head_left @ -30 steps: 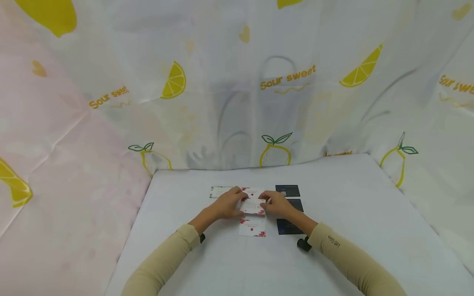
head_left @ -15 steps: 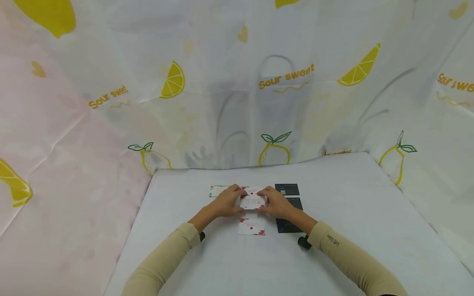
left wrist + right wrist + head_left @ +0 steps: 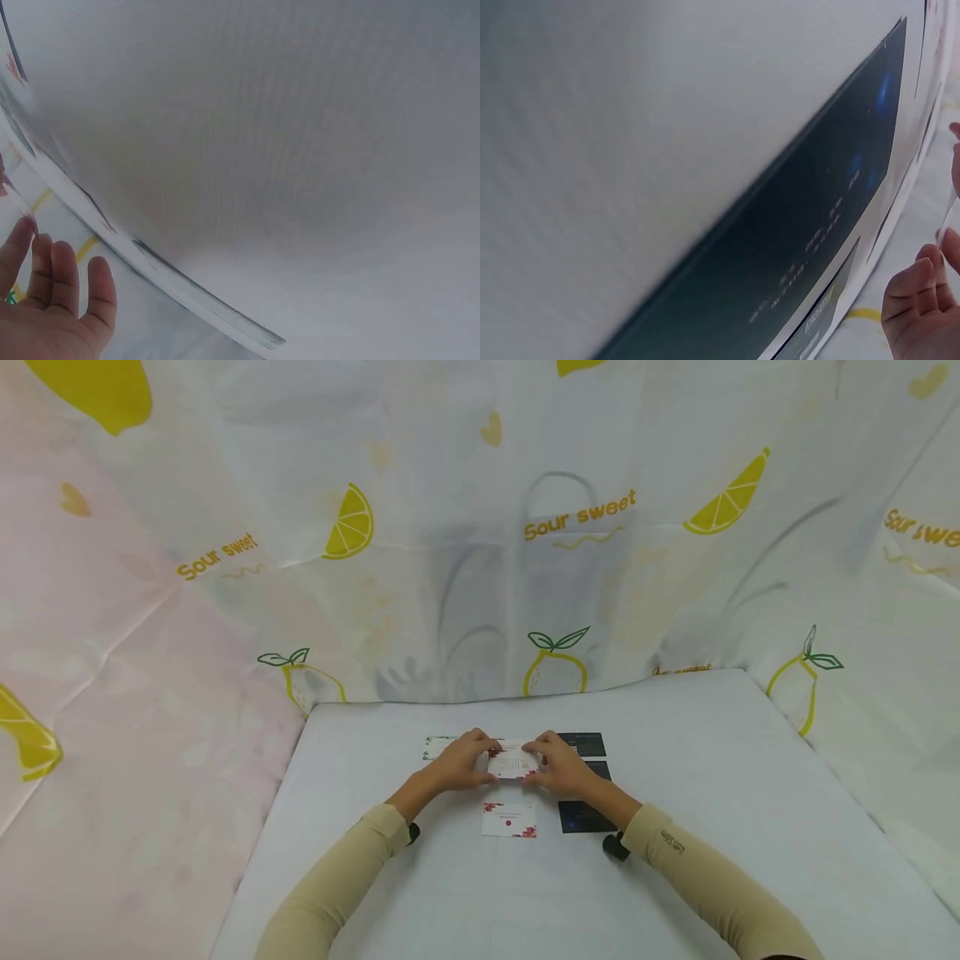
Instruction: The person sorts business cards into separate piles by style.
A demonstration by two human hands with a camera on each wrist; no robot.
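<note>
A white card with red flowers [image 3: 513, 763] is held by its two sides between the hands. My left hand [image 3: 459, 763] pinches its left side, and my right hand [image 3: 564, 768] pinches its right side. Wrist views show the left fingers [image 3: 64, 279] and the right fingers [image 3: 911, 291] at a thin card edge, raised off the table. Whether a second card lies behind it cannot be told. Nearer me, a similar white floral card [image 3: 509, 820] lies flat. Beside the left hand is a white card with green leaves [image 3: 437, 747], partly covered by that hand.
Right of the hands, dark cards lie in a column: a far one [image 3: 587, 744], a middle one [image 3: 602, 769] and a near one [image 3: 579, 817]; the right hand and forearm partly cover them. A lemon-print cloth [image 3: 480, 610] hangs behind the white table [image 3: 495, 893].
The held card has shifted away from me over the far floral card, widening the gap to the near one. My right thumb has moved to its lower right corner.
</note>
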